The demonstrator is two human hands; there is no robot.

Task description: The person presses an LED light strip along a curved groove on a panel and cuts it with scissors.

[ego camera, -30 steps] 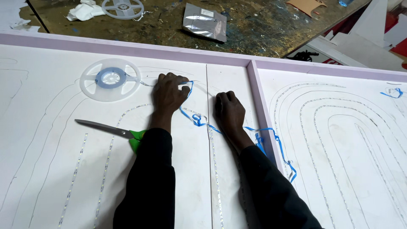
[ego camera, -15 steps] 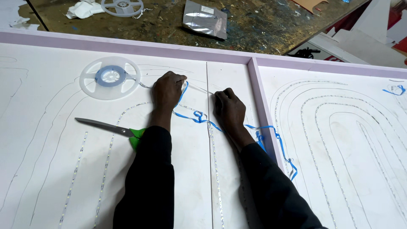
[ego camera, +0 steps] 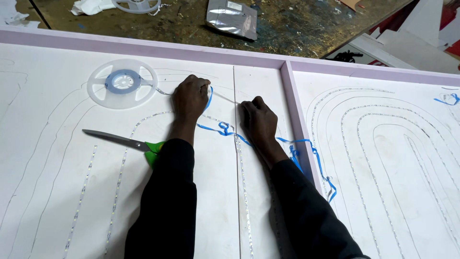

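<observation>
A thin strip is being laid along a drawn curve on the white board: it is pinched taut between closed fingers of the left hand and the right hand, just off the surface. Pressing it down along the line seems called for next. Blue backing trails below both wrists; the reel feeds from the left, scissors beside the left sleeve.

Reel left of hands (scissors nearer)
</observation>
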